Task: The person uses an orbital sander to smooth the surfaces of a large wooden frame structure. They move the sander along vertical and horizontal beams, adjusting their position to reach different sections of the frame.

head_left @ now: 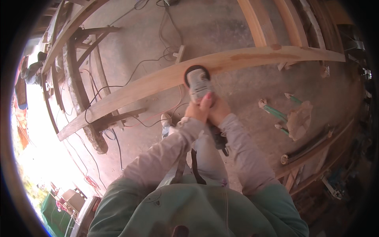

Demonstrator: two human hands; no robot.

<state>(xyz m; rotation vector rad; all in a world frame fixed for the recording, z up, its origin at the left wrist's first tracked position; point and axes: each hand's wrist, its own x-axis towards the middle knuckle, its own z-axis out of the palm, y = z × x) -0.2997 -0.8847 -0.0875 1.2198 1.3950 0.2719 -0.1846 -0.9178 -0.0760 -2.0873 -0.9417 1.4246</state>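
Observation:
A long wooden plank point(146, 87) runs across in front of me, bending from the lower left to the upper right. On its middle rests the round dark head of a pale grey disc sander point(198, 83). My left hand point(198, 110) is closed round the sander's body, the thumb lying along its top. Pressed close beside it, my right hand point(219, 111) also grips the tool, its fingers partly hidden. The sander's rear end shows dark below my hands. Its underside is out of sight.
A rough timber trestle point(79, 89) supports the plank's left part. Two planed beams point(258, 23) meet its right part from behind. Cables point(138, 69) trail over the concrete floor. Green-legged piece point(276, 112) lies at right, near a low wooden frame point(306, 160).

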